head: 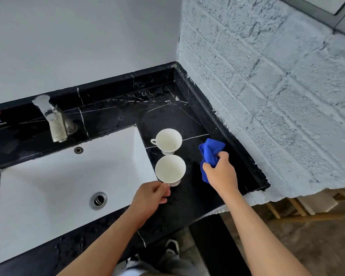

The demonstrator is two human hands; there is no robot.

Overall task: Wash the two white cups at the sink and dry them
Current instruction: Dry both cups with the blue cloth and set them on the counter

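The left hand [150, 196] curls its fingers [163, 189] round the handle of the near cup [170, 168], upright on the bench [189, 198] beside the sink [68, 176]; the right hand [221, 172] grips a soft blue cloth [209, 154]. The far cup [168, 140] stands just behind. Both look light, stiff, probably brittle and slippery if wet, so holding by handle or bowl seems safest.

Your left hand [150, 196] sits just before the near cup [170, 169], fingers curled and pinching its handle, with the forearm running back toward you at lower left. Your right hand [221, 172] lies to the right of that cup, apart from it, knuckles up, fingers gripping a blue cloth [209, 156]; its forearm stretches back to lower right.
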